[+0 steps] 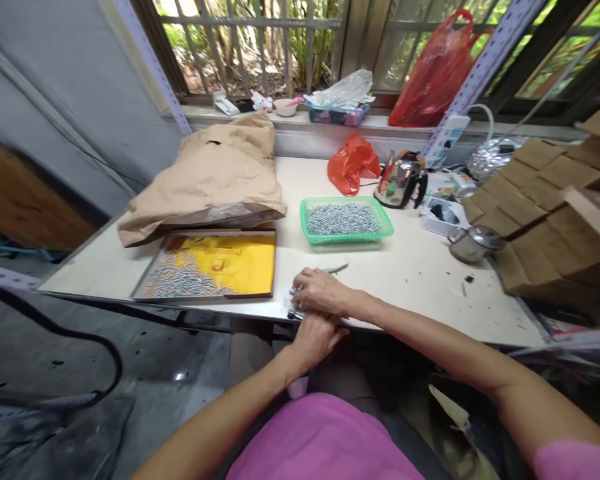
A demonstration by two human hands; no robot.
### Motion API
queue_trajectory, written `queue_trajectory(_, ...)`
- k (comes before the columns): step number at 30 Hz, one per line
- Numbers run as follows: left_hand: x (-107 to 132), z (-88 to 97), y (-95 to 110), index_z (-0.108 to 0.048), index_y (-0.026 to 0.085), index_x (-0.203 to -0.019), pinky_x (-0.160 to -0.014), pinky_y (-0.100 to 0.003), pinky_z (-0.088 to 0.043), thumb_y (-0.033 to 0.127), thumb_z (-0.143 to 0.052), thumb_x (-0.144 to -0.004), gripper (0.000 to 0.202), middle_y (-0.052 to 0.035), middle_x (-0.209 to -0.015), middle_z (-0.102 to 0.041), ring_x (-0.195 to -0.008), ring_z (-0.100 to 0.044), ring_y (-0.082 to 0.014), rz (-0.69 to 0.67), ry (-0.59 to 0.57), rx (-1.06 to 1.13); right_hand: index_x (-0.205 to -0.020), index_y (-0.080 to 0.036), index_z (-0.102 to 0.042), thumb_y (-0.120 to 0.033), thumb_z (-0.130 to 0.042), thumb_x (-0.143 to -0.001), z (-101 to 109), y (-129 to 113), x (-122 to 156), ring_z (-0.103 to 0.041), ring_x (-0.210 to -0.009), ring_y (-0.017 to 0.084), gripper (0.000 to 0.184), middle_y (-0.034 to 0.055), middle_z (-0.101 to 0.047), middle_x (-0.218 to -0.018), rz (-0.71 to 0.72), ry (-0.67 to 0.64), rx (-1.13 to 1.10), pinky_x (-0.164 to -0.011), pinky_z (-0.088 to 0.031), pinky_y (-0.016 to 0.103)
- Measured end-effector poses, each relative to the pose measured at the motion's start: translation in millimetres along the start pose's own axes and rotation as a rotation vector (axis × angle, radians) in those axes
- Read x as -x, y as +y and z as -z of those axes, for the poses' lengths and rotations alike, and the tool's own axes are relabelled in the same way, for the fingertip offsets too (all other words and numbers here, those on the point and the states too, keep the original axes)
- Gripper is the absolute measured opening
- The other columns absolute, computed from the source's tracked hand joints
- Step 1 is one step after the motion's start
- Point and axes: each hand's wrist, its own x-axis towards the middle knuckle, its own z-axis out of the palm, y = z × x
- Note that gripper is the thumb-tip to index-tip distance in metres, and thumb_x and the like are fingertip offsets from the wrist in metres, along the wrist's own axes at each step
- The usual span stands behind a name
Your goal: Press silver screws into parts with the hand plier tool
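Note:
At the front edge of the table (410, 263), my right hand (325, 291) bends over with its fingers curled down on small clear and dark pieces (293, 312), too blurred to name. Just below it, partly covered, is my left hand (316, 339); its fingers are hidden and its thumb points right. A pointed grey blade (337, 269) lies beyond my right hand. To the left, a shallow tray (274, 267) with a yellow lining holds many small silvery pins or screws (180, 279). Similar metal pieces (343, 219) fill a green plastic basket (350, 241) ahead.
A large brown paper sack (220, 167) lies behind the tray. Toward the back stand a red plastic bag (353, 163) and a metal kettle (399, 180). On the right are a lidded glass pot (475, 244), brown cardboard (545, 220) and small dark scraps (469, 279).

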Motion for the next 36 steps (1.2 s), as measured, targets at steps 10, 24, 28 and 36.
queue_trajectory(10,22,24.5,-5,-0.060,0.018,-0.115,-0.089,-0.038,-0.047,0.033,-0.051,-0.092,0.029,-0.0109,-0.111,-0.065,-0.106,-0.058,-0.0249,-0.076,0.023,-0.065,-0.086,-0.017,-0.064,-0.017,-0.051,-0.090,-9,-12,-32,-0.054,-0.081,0.018,0.014,0.0070,-0.064,-0.084,0.023,0.328,-0.142,-0.074,-0.042,0.031)
queue_trajectory(24,53,169.9,-128,-0.071,0.014,-0.092,-0.075,-0.037,-0.049,0.032,-0.049,-0.085,0.029,-0.0176,-0.099,-0.069,-0.104,-0.061,-0.0322,1.063,-0.100,-0.515,-0.118,-0.017,-0.061,-0.031,-0.047,-0.094,24,78,22,-0.059,-0.092,0.024,0.032,0.0116,-0.061,-0.102,-0.401,0.524,-0.030,-0.079,-0.050,0.038)
queue_trajectory(28,39,168.4,-129,-0.070,0.013,-0.097,-0.074,-0.036,-0.048,0.025,-0.048,-0.083,0.029,-0.0193,-0.100,-0.069,-0.102,-0.063,-0.0317,1.026,-0.171,-0.540,-0.110,-0.016,-0.064,-0.027,-0.046,-0.095,0,25,39,-0.060,-0.090,0.021,0.026,0.0104,-0.063,-0.099,-0.319,0.389,-0.171,-0.081,-0.049,0.034)
queue_trajectory(36,33,177.7,-149,-0.067,0.018,-0.070,-0.057,-0.027,-0.040,0.031,-0.057,-0.073,0.017,-0.0107,-0.073,-0.069,-0.075,-0.064,-0.0257,1.035,-0.147,-0.454,-0.100,-0.017,-0.067,-0.026,-0.044,-0.097,-33,-11,61,-0.059,-0.089,0.018,0.025,0.0077,-0.063,-0.090,-0.360,0.190,-0.270,-0.081,-0.044,0.030)
